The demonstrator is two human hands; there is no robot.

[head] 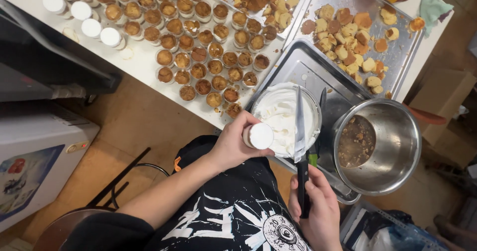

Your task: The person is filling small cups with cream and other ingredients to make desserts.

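Your left hand (233, 144) grips a small clear cup topped with white cream (258, 135), held at the near rim of the round bowl of whipped cream (280, 112). Your right hand (318, 206) is closed around the black handle of a long flat-bladed knife (299, 127) (blade lying across the bowl). Keep the blade flat to the cup's rim and scrape excess over the bowl, not the steel tray (298, 65).

Cream-topped cup (258, 135) in left hand (233, 144), knife (300, 146) in right hand (318, 209).
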